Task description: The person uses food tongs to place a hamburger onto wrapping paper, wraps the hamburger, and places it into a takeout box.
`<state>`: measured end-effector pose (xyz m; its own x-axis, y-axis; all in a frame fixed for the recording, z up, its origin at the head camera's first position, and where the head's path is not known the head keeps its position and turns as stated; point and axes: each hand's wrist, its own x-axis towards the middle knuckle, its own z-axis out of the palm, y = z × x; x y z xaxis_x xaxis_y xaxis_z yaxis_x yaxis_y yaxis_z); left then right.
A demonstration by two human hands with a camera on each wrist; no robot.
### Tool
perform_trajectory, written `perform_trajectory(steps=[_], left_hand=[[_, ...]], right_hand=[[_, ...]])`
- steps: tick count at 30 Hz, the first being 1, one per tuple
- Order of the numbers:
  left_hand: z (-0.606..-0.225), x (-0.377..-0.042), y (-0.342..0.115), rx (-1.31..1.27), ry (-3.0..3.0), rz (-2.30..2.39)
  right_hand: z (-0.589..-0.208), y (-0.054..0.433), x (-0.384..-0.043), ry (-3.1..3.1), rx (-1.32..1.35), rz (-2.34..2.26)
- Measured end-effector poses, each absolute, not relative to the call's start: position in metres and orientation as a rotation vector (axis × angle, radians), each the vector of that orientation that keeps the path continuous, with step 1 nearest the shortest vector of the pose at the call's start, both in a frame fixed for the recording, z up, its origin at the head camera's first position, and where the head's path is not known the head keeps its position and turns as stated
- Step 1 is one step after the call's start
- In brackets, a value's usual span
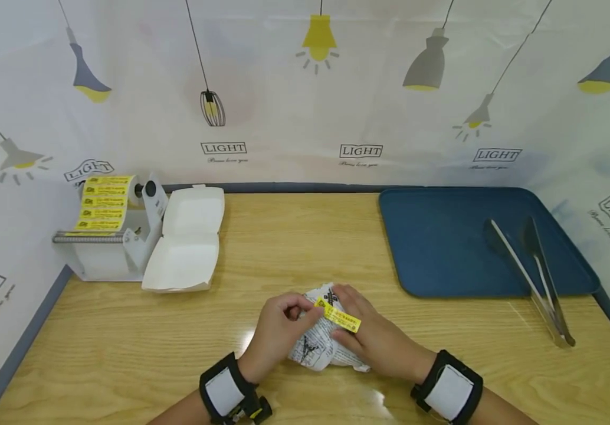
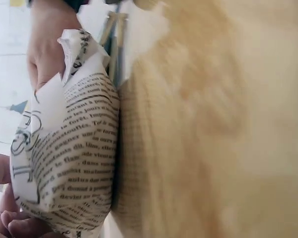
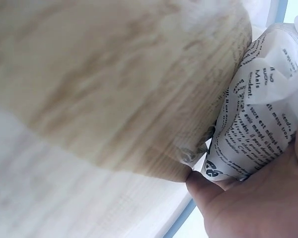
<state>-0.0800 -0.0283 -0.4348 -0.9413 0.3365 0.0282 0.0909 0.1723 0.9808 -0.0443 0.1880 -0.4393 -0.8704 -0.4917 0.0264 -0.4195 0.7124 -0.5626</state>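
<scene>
A paper-wrapped package [image 1: 312, 345], white with black newspaper-style print, lies on the wooden table in front of me. My left hand [image 1: 278, 330] pinches one end of a yellow printed sticker [image 1: 339, 317] between thumb and fingertips, above the package. The sticker's other end overlaps my right hand [image 1: 381, 339]. That hand holds the package from its right side, thumb on the near part and fingers at the far edge. In the left wrist view the package [image 2: 84, 148] bulges at its side. The right wrist view has fingertips [image 3: 203, 191] low against its end.
A label dispenser [image 1: 108, 260] with a roll of yellow stickers [image 1: 103, 203] stands at the back left. Beside it sits an opened white clamshell box [image 1: 185, 262]. Metal tongs [image 1: 544, 295] lie across the near edge of a blue tray [image 1: 443, 248] at the right.
</scene>
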Motion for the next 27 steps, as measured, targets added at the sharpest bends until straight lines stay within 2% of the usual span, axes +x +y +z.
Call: perform_trajectory(steps=[11,18,27], left_hand=[[-0.432,-0.087,-0.023,0.572,2.553,1.493],[-0.426,-0.09,-0.024,0.557,2.599,1.372],[-0.422,-0.086,-0.021,0.803,2.734,1.201]], right_hand=[[-0.441,0.188,-0.045,2.751,-0.714,-0.928],[-0.439,0.188,-0.045,2.677,-0.64,-1.013],[-0.438,0.192,-0.048,2.558,-0.649,-1.144]])
